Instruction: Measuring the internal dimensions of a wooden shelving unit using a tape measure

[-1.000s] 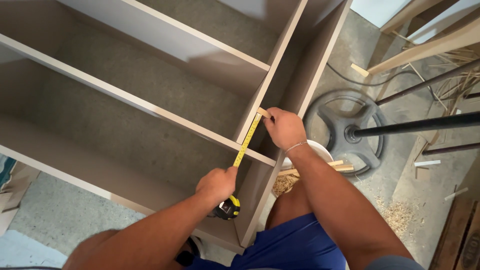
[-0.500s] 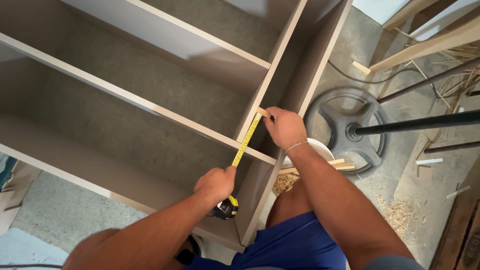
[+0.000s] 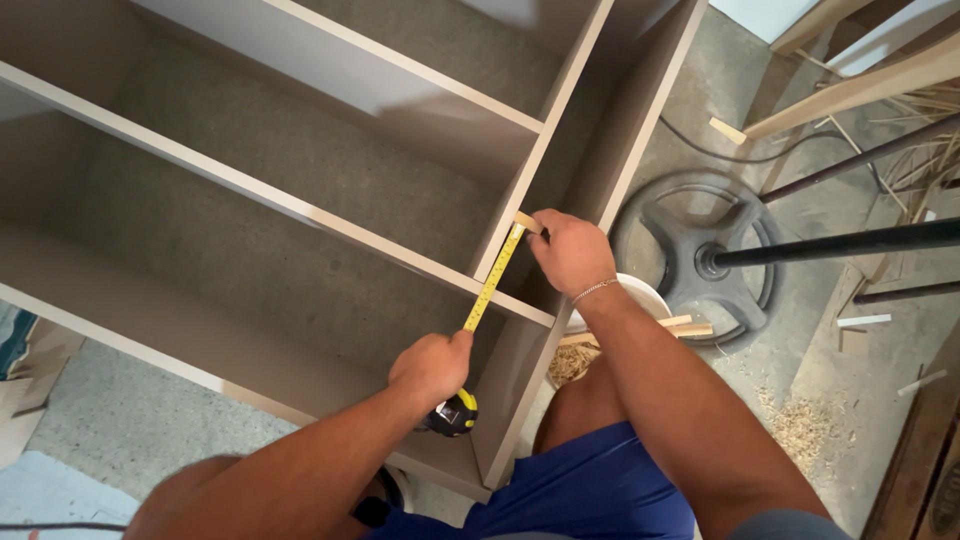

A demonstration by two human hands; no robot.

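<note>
Tape measure (image 3: pixel 452 412) in the left hand (image 3: pixel 430 365), its black and yellow case gripped low near the cabinet frame's (image 3: pixel 300 210) near right corner, fingers curled tight around the case so that only its lower edge shows under the knuckles. The yellow blade (image 3: pixel 492 280) runs up from that fist, slanting slightly to the right, along the edge of the upright divider (image 3: pixel 520 190) to where the right hand (image 3: pixel 570 250) meets it. The right hand lies palm down over the divider's edge, fingers bent and pressed together at the blade's far end, pinning it beside a small pale wooden block (image 3: pixel 527 222) at the fingertips; whether the fingers pinch the blade's hook or only press on it cannot be told. A thin bracelet (image 3: pixel 592 291) sits on that wrist.

The cabinet frame lies open on the grey floor (image 3: pixel 110 420), long shelves crossing it from the left edge to the divider, and a narrow compartment between the divider and the frame's right side panel (image 3: pixel 640 110). Just outside the right side panel stands a white bucket (image 3: pixel 645 295) with wood scraps in it, partly hidden by the right forearm. Beyond it, a dark round weighted base (image 3: pixel 690 240) with a black pole (image 3: pixel 850 242) lies on the floor, with wood shavings (image 3: pixel 800 430) scattered near the person's blue shorts (image 3: pixel 590 490)
</note>
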